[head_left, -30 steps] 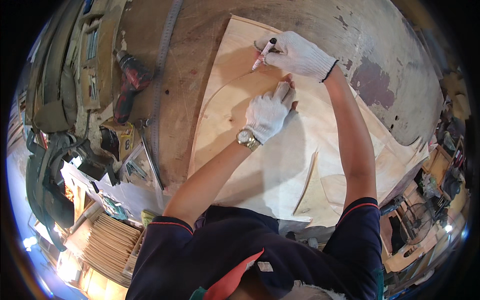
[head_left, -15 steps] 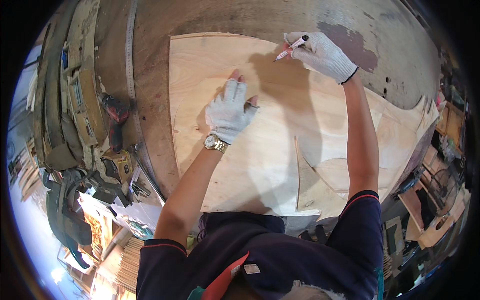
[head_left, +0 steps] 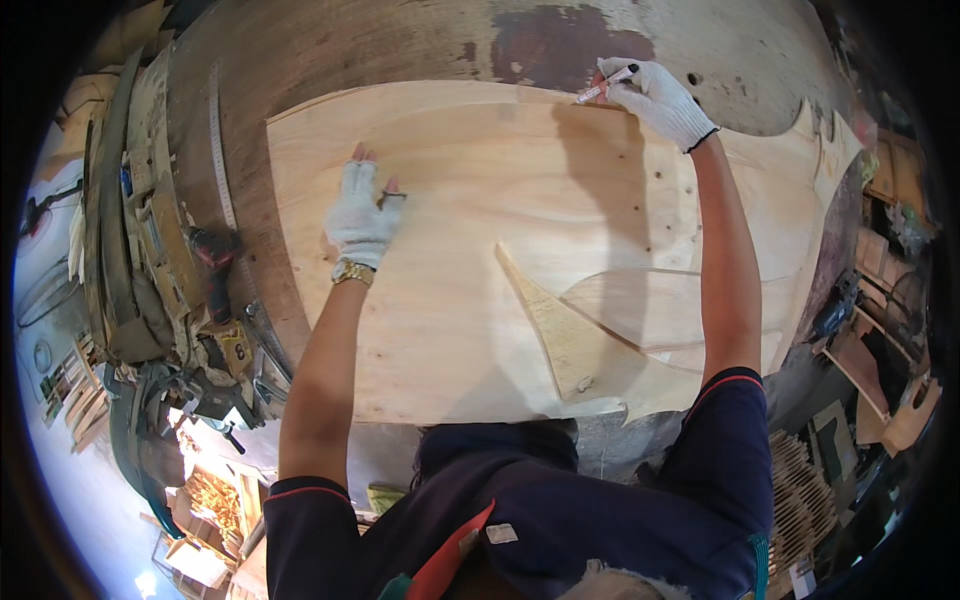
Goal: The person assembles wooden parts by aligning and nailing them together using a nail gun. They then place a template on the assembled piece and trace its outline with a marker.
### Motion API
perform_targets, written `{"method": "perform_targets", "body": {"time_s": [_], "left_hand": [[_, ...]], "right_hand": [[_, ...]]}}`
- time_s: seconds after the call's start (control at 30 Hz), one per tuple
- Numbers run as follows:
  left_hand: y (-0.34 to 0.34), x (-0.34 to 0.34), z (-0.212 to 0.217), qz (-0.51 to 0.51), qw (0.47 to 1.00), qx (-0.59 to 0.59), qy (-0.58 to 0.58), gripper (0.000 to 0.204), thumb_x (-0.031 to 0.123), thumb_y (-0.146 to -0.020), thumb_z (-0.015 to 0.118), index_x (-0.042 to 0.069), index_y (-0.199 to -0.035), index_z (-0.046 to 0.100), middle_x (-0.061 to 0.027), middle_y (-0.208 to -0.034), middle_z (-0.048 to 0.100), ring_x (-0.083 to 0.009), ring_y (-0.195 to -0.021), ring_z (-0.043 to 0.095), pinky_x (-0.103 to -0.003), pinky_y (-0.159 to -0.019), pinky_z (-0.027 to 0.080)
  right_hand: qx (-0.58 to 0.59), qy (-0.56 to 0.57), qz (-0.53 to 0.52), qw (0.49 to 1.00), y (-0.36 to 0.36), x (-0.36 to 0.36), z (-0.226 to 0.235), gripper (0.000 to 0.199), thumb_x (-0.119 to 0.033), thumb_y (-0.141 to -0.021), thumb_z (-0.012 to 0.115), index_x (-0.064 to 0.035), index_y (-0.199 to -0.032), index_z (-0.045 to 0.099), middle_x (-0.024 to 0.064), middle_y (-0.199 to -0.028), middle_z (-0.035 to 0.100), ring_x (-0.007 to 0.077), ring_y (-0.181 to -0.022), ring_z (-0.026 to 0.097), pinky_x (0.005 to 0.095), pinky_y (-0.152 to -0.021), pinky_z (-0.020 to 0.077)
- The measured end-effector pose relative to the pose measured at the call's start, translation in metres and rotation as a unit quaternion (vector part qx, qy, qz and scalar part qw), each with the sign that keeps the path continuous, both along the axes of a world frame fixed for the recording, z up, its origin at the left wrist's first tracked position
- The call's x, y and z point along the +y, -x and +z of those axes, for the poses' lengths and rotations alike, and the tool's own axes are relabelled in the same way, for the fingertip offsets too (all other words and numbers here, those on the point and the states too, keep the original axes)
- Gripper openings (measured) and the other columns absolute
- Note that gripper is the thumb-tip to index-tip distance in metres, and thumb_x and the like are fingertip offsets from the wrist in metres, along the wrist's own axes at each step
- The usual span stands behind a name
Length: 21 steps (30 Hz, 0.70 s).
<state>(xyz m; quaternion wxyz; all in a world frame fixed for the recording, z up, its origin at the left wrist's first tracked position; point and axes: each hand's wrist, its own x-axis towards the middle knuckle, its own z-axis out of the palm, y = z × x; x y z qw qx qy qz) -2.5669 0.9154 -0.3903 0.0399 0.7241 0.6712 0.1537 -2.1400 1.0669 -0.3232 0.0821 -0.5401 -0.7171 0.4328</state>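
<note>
Head view, one plywood sheet (head_left: pixel 480 260), one marker (head_left: pixel 603 88) at 12 o'clock pinched in right hand (head_left: pixel 655 98) fingers, left hand (head_left: pixel 362 215) pressed flat, fingers together.

A worn, stained workbench (head_left: pixel 330 40) fills the room, with cluttered tool shelves (head_left: pixel 150 260) (left side) in daylight.

The plywood sheet (head_left: pixel 470 250) is pale, smooth, matt wood with fine grain. The desk (head_left: pixel 400 50) beneath is darker, worn, stained wood. Both hands wear white knit cloth gloves; the left wrist carries a shiny metal watch (head_left: pixel 352 271).
</note>
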Motion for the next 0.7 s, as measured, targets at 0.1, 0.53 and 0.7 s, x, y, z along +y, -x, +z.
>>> {"method": "perform_targets", "body": {"time_s": [0.1, 0.53, 0.7], "left_hand": [[-0.004, 0.000, 0.006, 0.016, 0.999, -0.002, 0.036, 0.050, 0.033, -0.095, 0.067, 0.010, -0.138, 0.061, -0.0056, -0.152, 0.055, -0.0275, -0.126, 0.063, -0.038, -0.092, 0.058], [-0.003, -0.002, 0.004, 0.043, 0.997, 0.005, 0.061, 0.052, 0.036, -0.097, 0.063, 0.010, -0.142, 0.058, -0.0062, -0.153, 0.054, -0.0270, -0.127, 0.062, -0.037, -0.097, 0.055], [0.041, -0.008, -0.006, 0.063, 0.980, 0.176, 0.061, 0.065, 0.050, -0.094, 0.062, 0.011, -0.145, 0.055, -0.0093, -0.154, 0.053, -0.0270, -0.132, 0.059, -0.041, -0.104, 0.051]], "right_hand": [[0.094, -0.021, -0.042, 0.994, -0.033, -0.014, 0.001, 0.031, -0.030, -0.097, 0.061, -0.0006, -0.101, 0.070, 0.0052, -0.091, 0.070, 0.0149, -0.084, 0.059, 0.0292, -0.083, 0.0480], [-0.029, -0.046, -0.088, 0.995, -0.185, -0.034, -0.004, 0.032, -0.033, -0.098, 0.062, -0.0036, -0.105, 0.073, 0.0019, -0.079, 0.064, 0.0107, -0.074, 0.055, 0.0299, -0.072, 0.0452], [0.081, -0.069, -0.147, 0.983, -0.194, -0.046, -0.021, 0.032, -0.032, -0.098, 0.062, -0.0043, -0.103, 0.077, 0.0048, -0.082, 0.073, 0.0091, -0.083, 0.067, 0.0278, -0.080, 0.0535]]}}
